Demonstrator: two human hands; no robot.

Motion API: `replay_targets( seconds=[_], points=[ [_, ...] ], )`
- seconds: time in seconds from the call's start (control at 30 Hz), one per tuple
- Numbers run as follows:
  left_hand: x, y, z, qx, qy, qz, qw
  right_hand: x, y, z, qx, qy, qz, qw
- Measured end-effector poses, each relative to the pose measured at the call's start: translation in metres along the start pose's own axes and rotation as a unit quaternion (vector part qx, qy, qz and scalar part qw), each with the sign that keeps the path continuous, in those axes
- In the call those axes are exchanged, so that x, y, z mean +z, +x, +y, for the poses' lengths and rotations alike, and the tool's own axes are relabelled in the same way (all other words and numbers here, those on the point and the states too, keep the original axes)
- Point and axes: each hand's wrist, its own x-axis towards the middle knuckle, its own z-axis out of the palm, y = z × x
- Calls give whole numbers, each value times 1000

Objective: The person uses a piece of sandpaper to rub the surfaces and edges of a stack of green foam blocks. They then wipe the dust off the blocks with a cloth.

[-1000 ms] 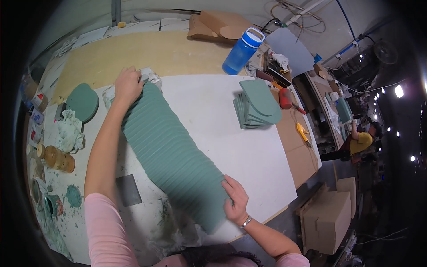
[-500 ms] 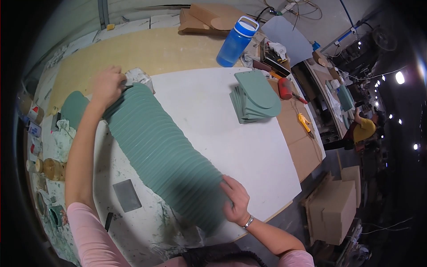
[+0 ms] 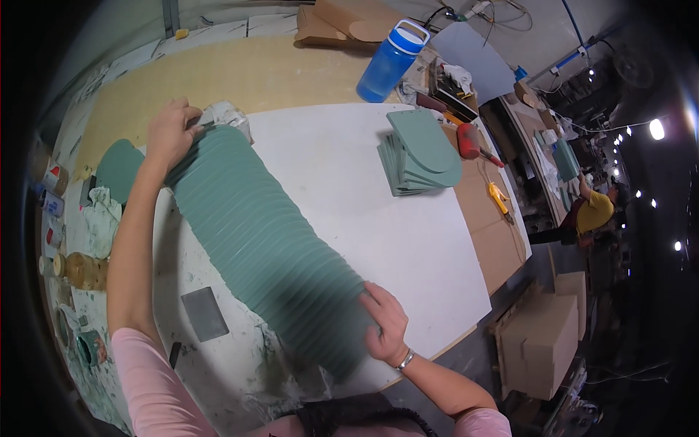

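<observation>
A long row of thin green panels (image 3: 255, 211) with rounded ends runs slantwise across the table, each overlapping the one beside it like fanned cards. My left hand (image 3: 172, 135) is closed on the edge of the panels at the row's far left end, its fingers curled by a crumpled white cloth (image 3: 229, 116). At the near right end, my right hand (image 3: 386, 320) grips the edge of the panels, thumb below and fingers above. The panels close to my right hand look blurred. Farther right lies a smaller stack of green panels (image 3: 422, 149).
A blue bottle (image 3: 389, 62) stands at the back. To the right are a red mallet (image 3: 470, 140) and a yellow tool (image 3: 499, 197). A dark grey flat block (image 3: 205, 313) lies left of the row. Jars (image 3: 86, 272) line the left edge. A person (image 3: 597, 211) stands far right.
The view has shifted slightly. Both hands stay at the two ends of the row, with the left hand a touch farther away in the picture.
</observation>
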Motion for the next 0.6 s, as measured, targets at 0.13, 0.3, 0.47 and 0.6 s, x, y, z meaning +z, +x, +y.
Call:
replay_targets(
  seconds=[0.13, 0.3, 0.47, 0.6],
  points=[
    [-19, -44, -15, 66, -21, -44, 997, -3, 1, 1, 11, -7, 2, 1000],
    [-67, -89, -44, 30, 11, -97, 995, -4, 6, -4, -13, -9, 10, 1000],
    [-51, -82, -1, 95, -44, -44, 994, -3, 3, -4, -20, -1, 17, 1000],
    [-40, -75, -3, 101, -1, 15, 995, 1, 0, -3, -19, 2, 12, 1000]
  ],
)
